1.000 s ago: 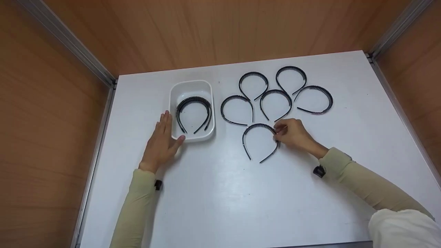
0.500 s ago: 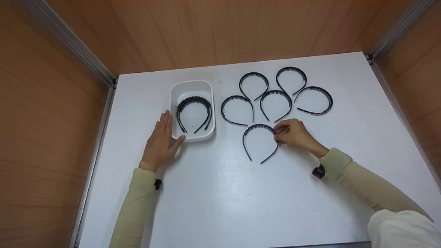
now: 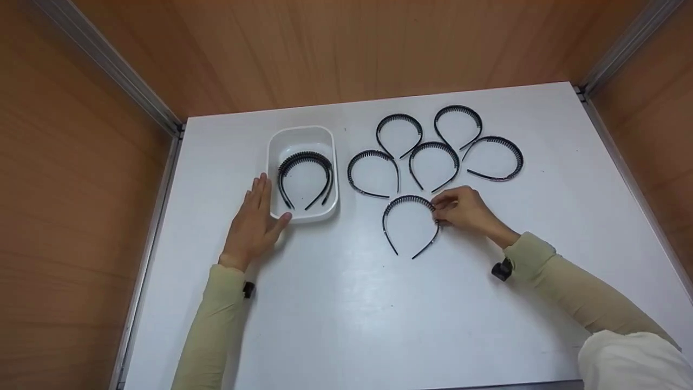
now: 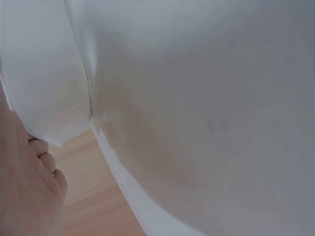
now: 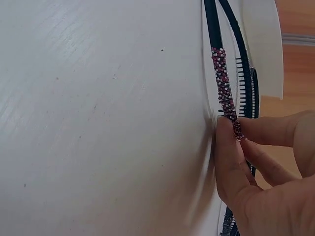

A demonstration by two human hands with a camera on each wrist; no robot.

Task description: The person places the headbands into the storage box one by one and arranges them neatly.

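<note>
My right hand [image 3: 462, 208] pinches the right side of a black toothed headband [image 3: 409, 199] lying nearest me on the table. In the right wrist view, a strip of pink and silver beads [image 5: 224, 81] covers the outside of this headband, and thumb and fingers grip it there. My left hand [image 3: 249, 222] rests with straight fingers against the left side and near corner of a white plastic tub [image 3: 309, 219]. Several black headbands [image 3: 303, 157] lie stacked inside the tub. In the left wrist view only part of the left hand [image 4: 29, 182] shows beside the tub's wall [image 4: 49, 73].
Several more black headbands lie behind the right hand, among them a left one [image 3: 372, 153], a middle one [image 3: 433, 144] and a right one [image 3: 520, 157]. The white table [image 3: 346, 325] is bounded by a wooden back wall [image 3: 346, 54] and wooden side walls.
The pinched headband has shifted very slightly right and toward me, its ends most visibly. The left hand, tub and other headbands stay in place.
</note>
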